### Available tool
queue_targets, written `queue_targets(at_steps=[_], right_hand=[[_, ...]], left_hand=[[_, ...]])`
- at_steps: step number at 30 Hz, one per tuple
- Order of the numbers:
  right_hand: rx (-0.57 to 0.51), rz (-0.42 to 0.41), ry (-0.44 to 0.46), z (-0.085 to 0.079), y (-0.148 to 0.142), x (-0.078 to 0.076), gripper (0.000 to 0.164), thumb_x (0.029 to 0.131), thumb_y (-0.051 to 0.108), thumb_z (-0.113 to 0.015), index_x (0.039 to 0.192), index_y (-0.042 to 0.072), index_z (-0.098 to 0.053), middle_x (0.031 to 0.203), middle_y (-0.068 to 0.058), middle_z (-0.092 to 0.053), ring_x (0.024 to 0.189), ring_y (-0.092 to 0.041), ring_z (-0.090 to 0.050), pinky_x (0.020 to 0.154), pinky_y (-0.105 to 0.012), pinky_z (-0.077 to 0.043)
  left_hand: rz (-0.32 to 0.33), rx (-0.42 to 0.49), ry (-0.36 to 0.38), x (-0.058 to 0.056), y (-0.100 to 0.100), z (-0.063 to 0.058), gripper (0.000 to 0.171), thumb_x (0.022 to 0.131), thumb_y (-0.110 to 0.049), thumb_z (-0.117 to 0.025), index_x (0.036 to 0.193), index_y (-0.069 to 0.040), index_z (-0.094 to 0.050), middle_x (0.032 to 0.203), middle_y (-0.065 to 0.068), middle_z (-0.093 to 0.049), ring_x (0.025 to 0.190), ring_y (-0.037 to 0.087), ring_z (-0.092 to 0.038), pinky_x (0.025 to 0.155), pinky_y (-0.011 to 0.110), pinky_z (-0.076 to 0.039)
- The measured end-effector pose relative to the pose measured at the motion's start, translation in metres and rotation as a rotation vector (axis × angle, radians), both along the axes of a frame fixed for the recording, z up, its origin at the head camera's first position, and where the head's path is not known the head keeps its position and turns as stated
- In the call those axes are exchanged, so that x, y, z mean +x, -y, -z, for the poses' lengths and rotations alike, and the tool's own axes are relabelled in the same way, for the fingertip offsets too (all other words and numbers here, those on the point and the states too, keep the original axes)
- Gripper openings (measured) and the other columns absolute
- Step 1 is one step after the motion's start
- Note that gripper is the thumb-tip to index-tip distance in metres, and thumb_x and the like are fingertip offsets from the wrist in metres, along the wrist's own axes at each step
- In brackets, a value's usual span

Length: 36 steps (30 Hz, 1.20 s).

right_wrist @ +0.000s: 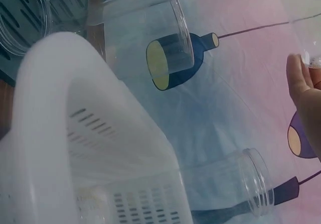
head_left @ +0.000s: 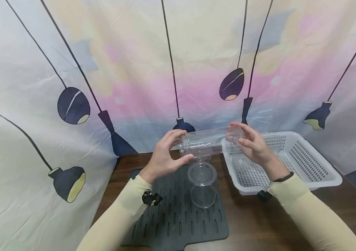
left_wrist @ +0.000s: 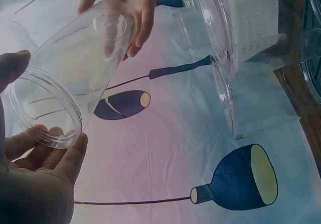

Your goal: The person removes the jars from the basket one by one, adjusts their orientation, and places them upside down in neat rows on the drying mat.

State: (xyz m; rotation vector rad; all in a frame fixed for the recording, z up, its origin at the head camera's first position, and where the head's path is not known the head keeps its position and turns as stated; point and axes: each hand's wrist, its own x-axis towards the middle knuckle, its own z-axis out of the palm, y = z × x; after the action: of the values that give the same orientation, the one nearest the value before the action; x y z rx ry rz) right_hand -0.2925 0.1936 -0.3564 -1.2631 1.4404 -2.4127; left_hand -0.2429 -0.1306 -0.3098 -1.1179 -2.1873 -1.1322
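A clear plastic jar (head_left: 207, 140) is held sideways in the air between both hands. My left hand (head_left: 165, 155) grips its threaded mouth, thumb on one side and fingers on the other; the open rim faces the left wrist camera. At the rounded base end, my right hand (head_left: 256, 148) holds the jar with thumb and fingers. Below, a second clear jar (head_left: 202, 190) stands on a dark grey ridged mat (head_left: 171, 219). Another clear container (head_left: 204, 157) is partly hidden behind the held jar.
A white perforated basket (head_left: 319, 177) stands right of the mat on the brown wooden table (head_left: 247, 223). A clear jar (right_wrist: 225, 179) sticks up out of the basket. Behind hangs a cloth backdrop (head_left: 140, 69) printed with lamps.
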Motion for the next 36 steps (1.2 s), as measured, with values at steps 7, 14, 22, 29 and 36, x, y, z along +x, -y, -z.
queue_targets(at_steps=[7, 14, 22, 29, 36], right_hand=[[-0.017, 0.026, 0.025, -0.001, 0.002, 0.001, 0.042, 0.094, -0.006, -0.054, 0.136, 0.0, -0.051, 0.13, -0.01, -0.056, 0.12, -0.024, -0.057, 0.105, -0.032, -0.045], [-0.032, 0.054, 0.028, -0.003, 0.002, 0.002, 0.04, 0.093, -0.006, -0.057, 0.132, 0.001, -0.056, 0.124, -0.009, -0.06, 0.118, -0.022, -0.059, 0.103, -0.031, -0.047], [-0.049, 0.058, 0.017, -0.005, 0.002, 0.002, 0.039, 0.092, -0.008, -0.057, 0.131, -0.002, -0.057, 0.122, -0.01, -0.062, 0.116, -0.023, -0.061, 0.102, -0.033, -0.048], [-0.043, 0.101, 0.005, -0.007, 0.002, 0.002, 0.038, 0.091, -0.007, -0.06, 0.128, 0.0, -0.06, 0.12, -0.009, -0.062, 0.109, -0.023, -0.064, 0.098, -0.03, -0.05], [-0.063, 0.108, -0.009, -0.012, 0.0, 0.003, 0.038, 0.091, -0.007, -0.06, 0.128, 0.0, -0.06, 0.119, -0.01, -0.063, 0.111, -0.023, -0.063, 0.1, -0.031, -0.049]], left_hand=[[0.01, 0.01, -0.007, -0.001, 0.0, 0.001, 0.067, 0.079, -0.013, -0.082, 0.137, -0.005, -0.051, 0.138, 0.011, -0.05, 0.124, 0.025, -0.052, 0.101, 0.038, -0.049], [0.025, 0.016, 0.0, -0.001, 0.001, 0.002, 0.066, 0.08, -0.014, -0.081, 0.138, -0.008, -0.05, 0.138, 0.014, -0.05, 0.126, 0.025, -0.051, 0.101, 0.04, -0.049], [0.015, 0.009, -0.001, -0.002, 0.001, 0.003, 0.067, 0.081, -0.016, -0.081, 0.139, -0.009, -0.049, 0.139, 0.009, -0.05, 0.126, 0.022, -0.051, 0.101, 0.039, -0.049], [0.019, 0.006, 0.001, -0.001, 0.001, 0.002, 0.069, 0.081, -0.015, -0.081, 0.141, -0.008, -0.047, 0.139, 0.011, -0.049, 0.125, 0.023, -0.051, 0.103, 0.039, -0.047], [0.029, -0.043, 0.042, -0.001, 0.008, 0.002, 0.08, 0.08, -0.017, -0.082, 0.147, -0.01, -0.04, 0.144, 0.01, -0.045, 0.132, 0.022, -0.046, 0.109, 0.039, -0.042]])
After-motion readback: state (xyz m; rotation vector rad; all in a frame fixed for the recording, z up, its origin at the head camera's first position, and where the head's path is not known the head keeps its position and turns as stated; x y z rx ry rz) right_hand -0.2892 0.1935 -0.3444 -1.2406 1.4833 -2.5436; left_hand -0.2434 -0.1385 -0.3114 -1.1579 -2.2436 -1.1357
